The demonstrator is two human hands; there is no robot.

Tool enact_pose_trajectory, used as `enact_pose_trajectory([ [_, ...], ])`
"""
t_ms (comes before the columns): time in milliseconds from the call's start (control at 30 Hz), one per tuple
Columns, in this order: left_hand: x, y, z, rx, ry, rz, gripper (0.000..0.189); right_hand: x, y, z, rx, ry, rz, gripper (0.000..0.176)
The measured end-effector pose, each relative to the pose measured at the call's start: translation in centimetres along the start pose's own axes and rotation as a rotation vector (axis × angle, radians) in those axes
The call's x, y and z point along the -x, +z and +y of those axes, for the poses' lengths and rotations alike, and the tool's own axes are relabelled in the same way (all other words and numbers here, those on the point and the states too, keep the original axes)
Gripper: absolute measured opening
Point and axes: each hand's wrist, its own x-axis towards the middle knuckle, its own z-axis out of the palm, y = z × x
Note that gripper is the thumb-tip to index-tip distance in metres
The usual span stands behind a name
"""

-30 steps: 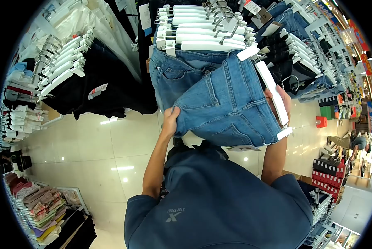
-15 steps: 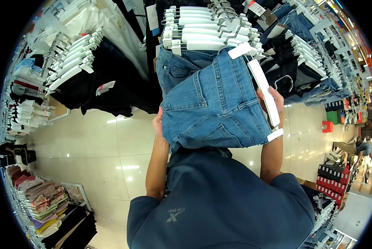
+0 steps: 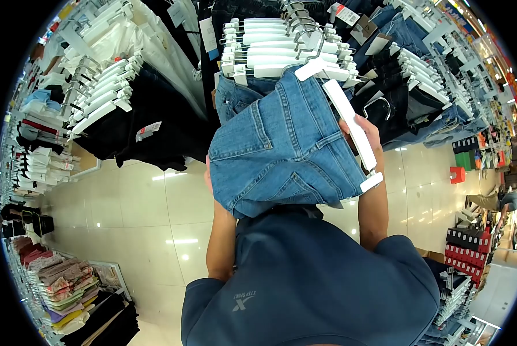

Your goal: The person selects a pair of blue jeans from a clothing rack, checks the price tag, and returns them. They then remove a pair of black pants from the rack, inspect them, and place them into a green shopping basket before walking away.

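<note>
Blue denim jeans [image 3: 287, 144] on a white clip hanger [image 3: 350, 118] lie sideways before my chest, back pockets showing. My right hand [image 3: 367, 138] grips them at the hanger and waistband, its fingers partly behind the hanger bar. At the opposite edge my left hand [image 3: 209, 177] holds the folded denim, with most of its fingers hidden behind the cloth. Just above, more jeans [image 3: 229, 98] hang from a row of white hangers [image 3: 267, 55].
Black garments [image 3: 154, 127] hang at the left, dark jeans [image 3: 391, 86] at the right. Folded clothes [image 3: 62, 282] lie lower left. Shoe boxes [image 3: 466, 254] and a red stool [image 3: 457, 175] stand at the right. Another person [image 3: 509, 202] is at the far right.
The held jeans and both my hands have shifted slightly left in view. My left hand now shows less, more covered by the denim. The hanging row appears slightly lower.
</note>
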Motion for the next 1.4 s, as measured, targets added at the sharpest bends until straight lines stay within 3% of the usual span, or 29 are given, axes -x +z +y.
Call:
enact_pose_trajectory([
  [100,-0.1,-0.2,0.0,-0.09,0.01,0.157,0.039,0.5,1.0,-0.1,0.057,0.005,0.084,0.038],
  [200,0.0,-1.3,-0.2,-0.607,0.135,0.219,0.043,0.7,1.3,-0.8,0.148,0.026,0.045,0.04],
  [267,0.3,-0.7,-0.3,-0.73,0.177,0.224,0.035,0.8,1.6,-0.8,0.195,0.038,0.058,0.041],
  [467,0.6,-2.1,-0.2,-0.416,0.103,0.153,0.038,0.6,1.1,-0.3,0.197,0.024,0.059,0.039],
  [600,1.2,1.3,-0.1,-0.164,0.066,0.053,0.032,1.0,3.0,-0.6,0.179,0.016,0.151,0.037],
  [700,0.7,-2.9,0.2,-0.015,-0.055,0.176,0.045,0.7,2.2,0.1,0.159,0.039,0.112,0.035],
  [900,1.1,-3.8,0.0,-0.089,-0.04,0.139,0.045,0.4,2.0,1.1,0.103,0.097,0.045,0.035],
  [1000,1.5,-1.9,-0.1,0.057,-0.107,0.137,0.048,0.3,1.6,1.1,0.144,0.098,0.041,0.036],
  [1100,1.9,-0.1,-0.2,0.068,-0.068,-0.032,0.049,0.6,2.3,0.6,0.179,0.116,0.101,0.037],
  [1333,1.4,-2.2,-0.2,-0.094,-0.283,0.222,0.046,2.2,7.1,-0.6,0.26,0.076,0.252,0.042],
  [1400,1.2,-2.3,-0.7,-0.108,-0.355,0.242,0.048,2.8,7.8,-0.5,0.222,0.106,0.198,0.043],
])
